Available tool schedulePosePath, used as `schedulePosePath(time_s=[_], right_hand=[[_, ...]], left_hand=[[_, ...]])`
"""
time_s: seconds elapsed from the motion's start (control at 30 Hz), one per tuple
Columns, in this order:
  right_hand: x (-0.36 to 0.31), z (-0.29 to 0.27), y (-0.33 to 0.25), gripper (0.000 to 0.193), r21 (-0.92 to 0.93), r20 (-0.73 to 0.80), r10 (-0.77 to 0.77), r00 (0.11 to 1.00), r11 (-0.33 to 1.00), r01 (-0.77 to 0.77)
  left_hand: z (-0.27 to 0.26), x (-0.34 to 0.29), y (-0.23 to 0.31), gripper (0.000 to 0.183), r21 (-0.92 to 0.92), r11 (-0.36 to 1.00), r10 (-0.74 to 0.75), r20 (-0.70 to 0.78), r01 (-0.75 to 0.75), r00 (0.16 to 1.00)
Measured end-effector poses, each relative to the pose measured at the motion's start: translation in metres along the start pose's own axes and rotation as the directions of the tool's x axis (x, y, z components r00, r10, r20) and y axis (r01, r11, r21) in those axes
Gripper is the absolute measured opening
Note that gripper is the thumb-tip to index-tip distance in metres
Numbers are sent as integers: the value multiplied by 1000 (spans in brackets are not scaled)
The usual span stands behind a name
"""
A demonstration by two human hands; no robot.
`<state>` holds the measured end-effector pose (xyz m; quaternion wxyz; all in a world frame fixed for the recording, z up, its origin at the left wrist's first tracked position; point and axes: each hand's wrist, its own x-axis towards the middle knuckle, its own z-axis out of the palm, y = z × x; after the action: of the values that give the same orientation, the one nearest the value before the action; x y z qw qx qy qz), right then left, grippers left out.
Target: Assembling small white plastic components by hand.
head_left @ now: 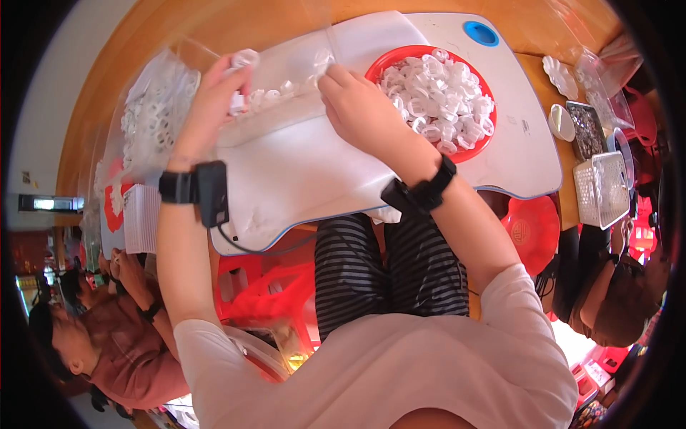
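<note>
My left hand point(218, 89) pinches a small white plastic ring piece at the left edge of a clear plastic bag point(293, 68) lying on a white lap board point(300, 171). Inside the bag lie several white ring pieces point(275, 93). My right hand point(354, 100) grips the bag's right edge, close to a red bowl point(379, 66) heaped with the same white pieces point(439, 93). Both wrists wear black bands.
A large clear bag of white pieces point(153, 114) sits left of the board on a wooden table point(214, 25). At right stand a white mesh basket point(604, 189), a dark tray point(587, 129) and red stools point(534, 229). Other people sit at lower left point(121, 343) and right point(614, 300).
</note>
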<state>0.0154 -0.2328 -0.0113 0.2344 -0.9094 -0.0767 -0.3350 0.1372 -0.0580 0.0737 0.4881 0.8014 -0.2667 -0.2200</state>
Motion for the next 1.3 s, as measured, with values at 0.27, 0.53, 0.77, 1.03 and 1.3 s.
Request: schedulePosePath(time_s=[0.27,0.53,0.77,1.03,1.3], right_hand=[[-3,-6,-12,31,123,-168,56,984,992,-35],[-71,-44,-39,22,655,121,471,874,623,-427],[-96,-41,-18,26,651,259,628,734,447,-613],[-109,-22,-14,27,617,106,679,726,527,-584],[-111,-17,-13,30,700,86,640,764,507,-504]], left_hand=[[49,-69,11,24,-251,968,26,-18,-30,999],[138,-76,-5,17,-49,994,98,37,-96,995],[169,-63,-27,20,-105,994,13,107,-2,994],[156,-49,-66,25,-692,664,-255,148,284,956],[147,-43,-73,25,-966,-56,-365,256,253,895]])
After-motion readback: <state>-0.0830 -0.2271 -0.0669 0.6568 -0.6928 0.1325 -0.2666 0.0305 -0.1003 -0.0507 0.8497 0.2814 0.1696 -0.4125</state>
